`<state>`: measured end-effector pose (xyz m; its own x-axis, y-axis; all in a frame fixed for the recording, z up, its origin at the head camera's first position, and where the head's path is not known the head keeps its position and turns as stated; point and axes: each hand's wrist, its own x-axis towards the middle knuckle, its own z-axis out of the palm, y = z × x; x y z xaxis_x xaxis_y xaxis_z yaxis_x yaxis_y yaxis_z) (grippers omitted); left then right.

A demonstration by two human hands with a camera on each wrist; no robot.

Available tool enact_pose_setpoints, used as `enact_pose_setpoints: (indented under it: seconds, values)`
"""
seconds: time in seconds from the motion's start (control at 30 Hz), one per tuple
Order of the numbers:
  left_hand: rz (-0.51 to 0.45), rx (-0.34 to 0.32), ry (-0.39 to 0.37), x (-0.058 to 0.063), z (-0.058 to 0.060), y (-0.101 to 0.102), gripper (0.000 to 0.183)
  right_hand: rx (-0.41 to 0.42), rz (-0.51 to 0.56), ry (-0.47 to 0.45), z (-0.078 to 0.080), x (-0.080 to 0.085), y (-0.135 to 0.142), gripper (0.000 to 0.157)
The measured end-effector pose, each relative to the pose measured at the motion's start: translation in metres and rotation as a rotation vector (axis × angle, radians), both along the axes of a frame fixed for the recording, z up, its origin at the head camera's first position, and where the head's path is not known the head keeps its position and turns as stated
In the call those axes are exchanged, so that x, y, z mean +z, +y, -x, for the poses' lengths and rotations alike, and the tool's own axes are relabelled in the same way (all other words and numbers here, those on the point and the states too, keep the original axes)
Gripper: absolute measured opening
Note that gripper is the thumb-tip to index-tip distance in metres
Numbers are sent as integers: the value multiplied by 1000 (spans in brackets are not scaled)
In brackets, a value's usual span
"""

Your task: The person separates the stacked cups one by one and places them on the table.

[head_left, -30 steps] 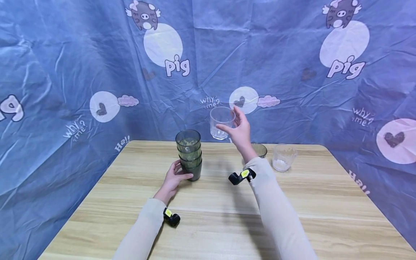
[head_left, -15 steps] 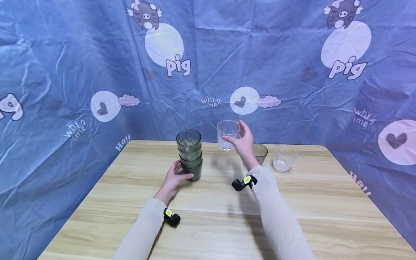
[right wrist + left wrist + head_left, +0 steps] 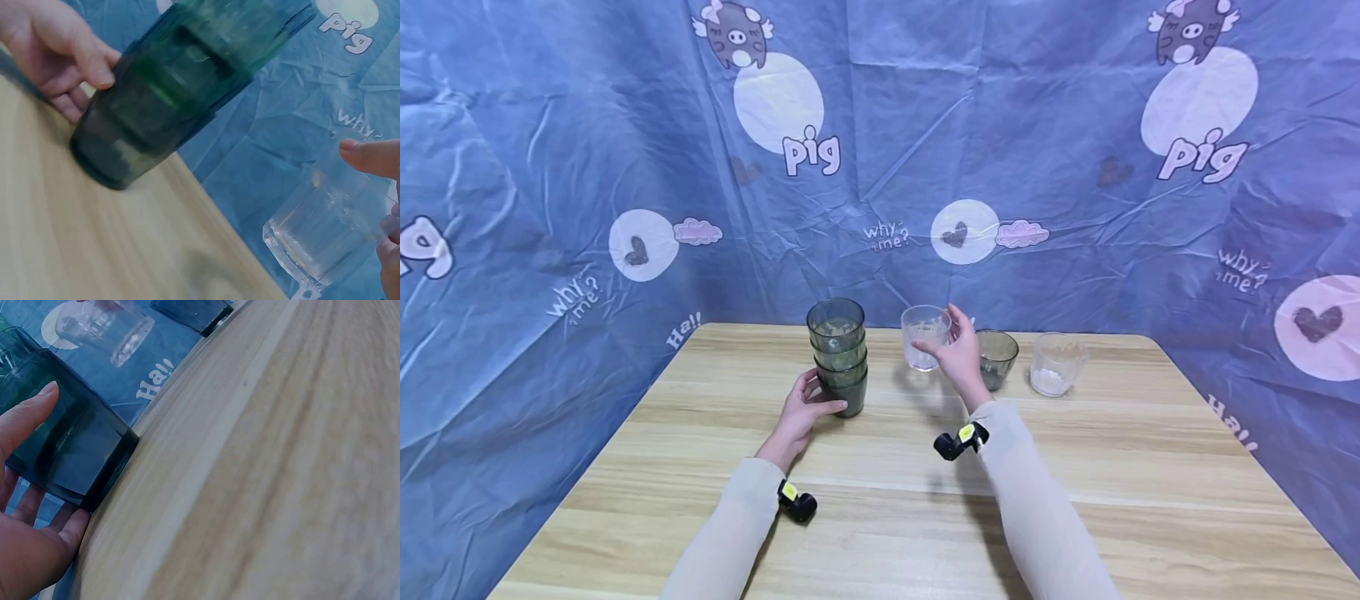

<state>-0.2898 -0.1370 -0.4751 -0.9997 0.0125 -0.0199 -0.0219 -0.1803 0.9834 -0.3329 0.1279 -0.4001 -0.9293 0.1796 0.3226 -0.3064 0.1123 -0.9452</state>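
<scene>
A stack of several dark green see-through cups [image 3: 837, 354] stands upright on the table. My left hand [image 3: 797, 419] grips the lowest cup, thumb in front and fingers round its far left side; the left wrist view shows this cup [image 3: 69, 434] close up. To the right of the stack, my right hand [image 3: 958, 354] holds a clear cup [image 3: 923, 342] by its side, upright, between thumb and fingers. In the left wrist view the clear cup [image 3: 106, 328] appears raised off the wood. The right wrist view has the clear cup [image 3: 328, 219] apart from the stack.
Just right of my right hand stands a dark green cup [image 3: 997, 360], partly behind that hand. Farther right is another clear cup [image 3: 1056, 365]. The wooden table [image 3: 880, 517] ends at the back against a blue printed cloth [image 3: 880, 108].
My right hand has come down with the clear cup, first shifting a little right, and more of the dark cup behind it shows. My left hand and the stack have stayed in place.
</scene>
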Motion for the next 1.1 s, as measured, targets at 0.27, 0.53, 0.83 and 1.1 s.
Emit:
enact_pose_setpoints:
  seconds: [0.27, 0.53, 0.83, 1.1]
  values:
    - [10, 6, -10, 0, 0, 0, 83, 14, -36, -30, -3, -18, -4, 94]
    - [13, 13, -1, 0, 1, -1, 83, 14, -38, -27, -3, -29, -7, 95]
    - [6, -4, 2, 4, -2, -1, 83, 2, -46, -60, -4, -40, -5, 98]
    - [6, 10, 0, 0, 1, -1, 83, -7, -29, -74, -3, -45, -5, 93]
